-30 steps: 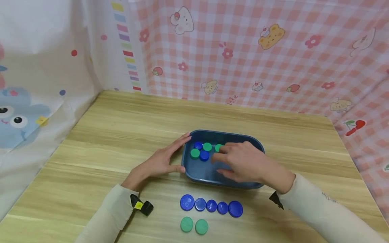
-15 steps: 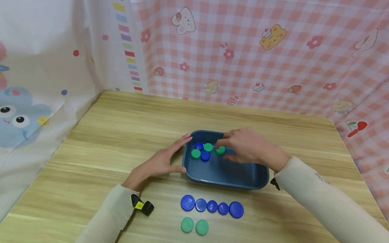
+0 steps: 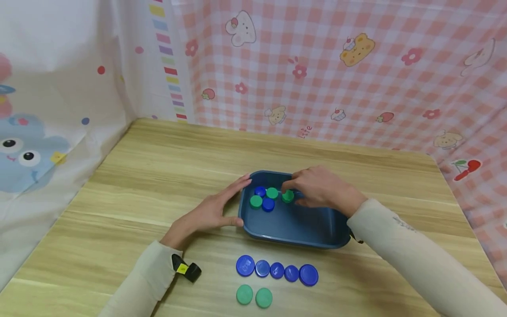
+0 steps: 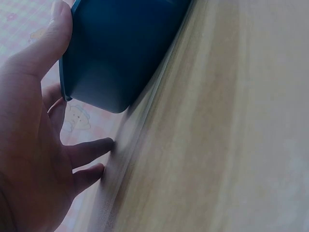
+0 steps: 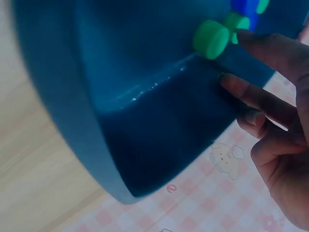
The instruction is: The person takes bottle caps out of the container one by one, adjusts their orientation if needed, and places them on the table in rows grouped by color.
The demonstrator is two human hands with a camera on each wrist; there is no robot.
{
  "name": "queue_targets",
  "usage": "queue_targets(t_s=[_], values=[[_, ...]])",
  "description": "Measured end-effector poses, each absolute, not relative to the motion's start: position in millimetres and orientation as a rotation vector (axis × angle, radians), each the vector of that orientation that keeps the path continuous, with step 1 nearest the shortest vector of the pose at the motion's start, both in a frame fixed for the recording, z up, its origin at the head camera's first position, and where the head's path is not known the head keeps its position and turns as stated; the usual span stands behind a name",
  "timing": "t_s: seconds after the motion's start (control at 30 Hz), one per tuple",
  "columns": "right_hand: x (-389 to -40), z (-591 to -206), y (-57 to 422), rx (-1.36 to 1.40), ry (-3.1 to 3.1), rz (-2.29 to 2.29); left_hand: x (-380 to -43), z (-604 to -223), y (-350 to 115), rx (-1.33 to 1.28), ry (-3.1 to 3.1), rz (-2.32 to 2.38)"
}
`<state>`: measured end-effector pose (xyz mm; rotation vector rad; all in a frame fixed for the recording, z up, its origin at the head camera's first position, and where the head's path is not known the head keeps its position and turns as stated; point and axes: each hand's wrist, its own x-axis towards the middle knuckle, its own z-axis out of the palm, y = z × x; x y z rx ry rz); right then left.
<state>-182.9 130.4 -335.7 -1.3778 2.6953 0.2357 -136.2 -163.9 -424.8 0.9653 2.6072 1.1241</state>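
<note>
A dark blue tray [image 3: 293,226] stands on the table, with several green and blue bottle caps inside at its left. My left hand [image 3: 207,211] rests against the tray's left end, thumb at the near corner and straight fingers at the far corner. The left wrist view shows two lower fingers [image 4: 89,152] apart from the tray. My right hand [image 3: 322,187] reaches over the tray's far rim, close to a green cap [image 3: 288,196]. In the right wrist view, thumb and forefinger are spread, with a gap before the nearest green cap [image 5: 211,39]; they hold nothing.
In front of the tray, several blue caps [image 3: 277,270] lie in a row on the wooden table [image 3: 166,171]. Two green caps [image 3: 263,298] lie below their left end. A patterned cloth [image 3: 297,66] hangs behind the table.
My right hand has moved up and back toward the tray's far rim, uncovering the tray's right part and more of the green cap. My left hand keeps its place.
</note>
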Motion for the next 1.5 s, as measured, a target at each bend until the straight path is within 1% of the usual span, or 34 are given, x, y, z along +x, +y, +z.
queue_targets(t_s=[0.23, 0.77, 1.1, 1.5], values=[[-186, -340, 125, -1.323, 2.682, 0.228, -136, -425, -164, 0.976, 2.601, 1.132], [-194, -343, 110, -1.295, 2.6, 0.317, -135, -425, -165, 0.973, 2.591, 1.145], [-192, -348, 105, -1.312, 2.552, 0.392, -136, -426, -164, 0.971, 2.599, 1.13], [-194, -352, 104, -1.318, 2.517, 0.343, -137, -425, -165, 0.955, 2.592, 1.133]])
